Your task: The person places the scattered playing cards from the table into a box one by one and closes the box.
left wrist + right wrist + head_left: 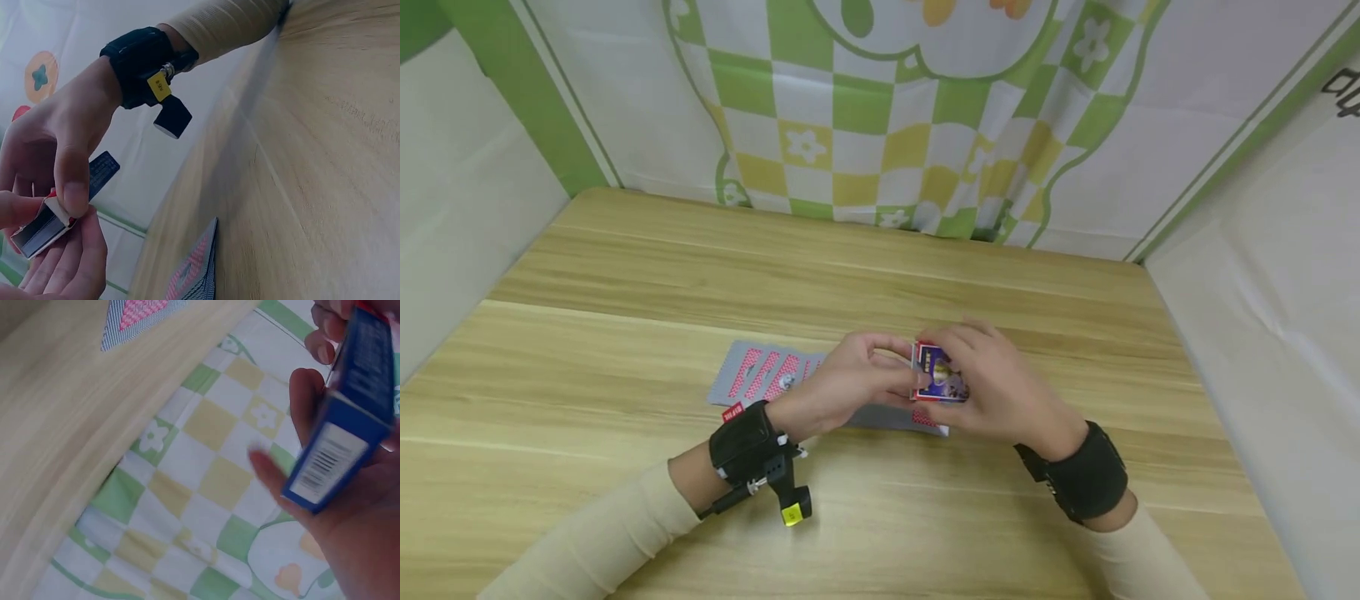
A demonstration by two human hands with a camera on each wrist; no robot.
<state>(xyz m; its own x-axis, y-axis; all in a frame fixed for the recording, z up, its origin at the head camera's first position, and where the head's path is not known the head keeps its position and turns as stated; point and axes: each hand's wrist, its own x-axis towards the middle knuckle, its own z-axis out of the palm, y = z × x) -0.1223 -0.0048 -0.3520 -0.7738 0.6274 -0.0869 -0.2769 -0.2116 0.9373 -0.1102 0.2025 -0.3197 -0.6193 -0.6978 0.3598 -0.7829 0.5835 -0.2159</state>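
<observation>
A small blue card box (pixel 942 375) with red and white edges is held between both hands above the table. My right hand (pixel 1000 387) grips its right side with the fingers curled over it. At the left end of the box, my left hand (pixel 857 379) pinches it with the thumb in front. In the right wrist view, the end of the box (pixel 328 462) carries a white barcode label. The left wrist view shows a raised flap edge on the box (pixel 44 228). Below the hands, playing cards (pixel 760 375) with red-patterned backs lie fanned in a row, partly hidden by my left hand.
The wooden table (pixel 625 275) extends around the cards. A green, white and yellow checked curtain (pixel 865 108) hangs behind its far edge. White fabric walls stand at the left and right sides. Each wrist wears a black strap (pixel 1086 471).
</observation>
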